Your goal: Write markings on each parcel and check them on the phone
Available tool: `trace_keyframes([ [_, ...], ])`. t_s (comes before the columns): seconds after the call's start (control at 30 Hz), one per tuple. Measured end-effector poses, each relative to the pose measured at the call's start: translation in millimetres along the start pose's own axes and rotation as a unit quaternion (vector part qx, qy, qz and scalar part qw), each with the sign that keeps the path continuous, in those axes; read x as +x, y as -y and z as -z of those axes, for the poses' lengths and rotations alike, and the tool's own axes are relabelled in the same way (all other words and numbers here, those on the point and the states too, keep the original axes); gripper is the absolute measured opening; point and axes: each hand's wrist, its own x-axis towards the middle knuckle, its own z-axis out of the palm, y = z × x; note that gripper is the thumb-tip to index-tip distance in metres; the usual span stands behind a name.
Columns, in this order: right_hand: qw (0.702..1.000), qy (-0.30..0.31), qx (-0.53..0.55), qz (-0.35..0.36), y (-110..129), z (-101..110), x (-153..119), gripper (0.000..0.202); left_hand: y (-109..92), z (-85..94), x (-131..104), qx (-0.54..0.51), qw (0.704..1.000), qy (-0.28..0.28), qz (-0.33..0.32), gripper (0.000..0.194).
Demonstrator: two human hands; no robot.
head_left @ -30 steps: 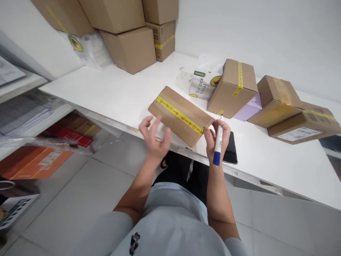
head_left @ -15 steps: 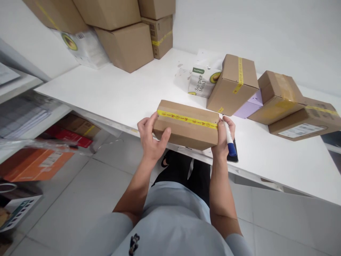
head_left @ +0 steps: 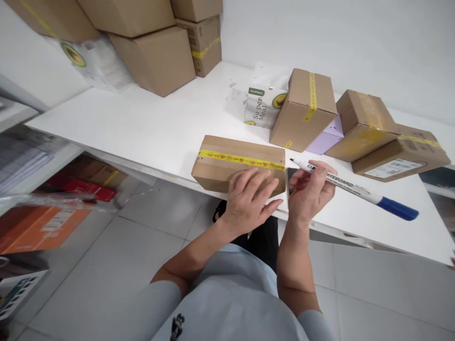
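A brown cardboard box (head_left: 220, 173) with yellow printed tape along its top lies at the front edge of the white table. My left hand (head_left: 249, 201) rests against the box's near side, its fingers spread and not wrapped around anything. Just right of the box, my right hand (head_left: 311, 192) pinches a white whiteboard marker (head_left: 359, 183). The blue cap sits on the marker's rear end, and the bare blue tip points left toward the box. Partly covered by my right hand is a dark flat object (head_left: 292, 177) on the table; its kind I cannot make out.
Taped cardboard boxes (head_left: 305, 109) stand at the back right, with a lilac box (head_left: 325, 139) between them. A Super Meal pouch (head_left: 262, 106) leans beside these. Larger boxes (head_left: 159, 59) are stacked at the far left. Shelves at left hold an orange box (head_left: 42, 225).
The box has been set down on the table. My left hand let go of its left end and moved right onto its front. My right hand released the box and turned the marker tip leftward.
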Motion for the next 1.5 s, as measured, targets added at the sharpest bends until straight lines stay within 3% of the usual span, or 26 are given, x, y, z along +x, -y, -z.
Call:
trace_keyframes([
  [0.1, 0.999, 0.016, -0.043, 0.009, -5, -4, -3, 0.028, -4, -8.6, 4, 0.030, 0.999, 0.042, 0.015, 0.034],
  [0.4, 0.955, 0.044, -0.278, 0.093, -20, -6, 4, 0.038, -1, -11.6, 5, 0.063, 0.996, 0.054, 0.014, 0.022],
  [0.7, 0.951, 0.062, -0.290, 0.091, -20, -7, 8, 0.036, -2, -12.9, 11, 0.104, 0.990, 0.091, 0.026, 0.033],
  [0.93, 0.949, 0.069, -0.296, 0.084, -20, -8, 10, 0.034, -1, -10.0, 19, 0.108, 0.987, 0.119, 0.022, 0.028],
  [1.2, 0.931, 0.097, -0.340, 0.086, -16, -7, 12, 0.036, -3, -10.2, 17, 0.106, 0.986, 0.129, 0.029, 0.029],
  [1.5, 0.936, 0.100, -0.331, 0.062, -16, -8, 12, 0.038, -2, -13.6, 15, 0.082, 0.989, 0.120, 0.034, 0.030],
])
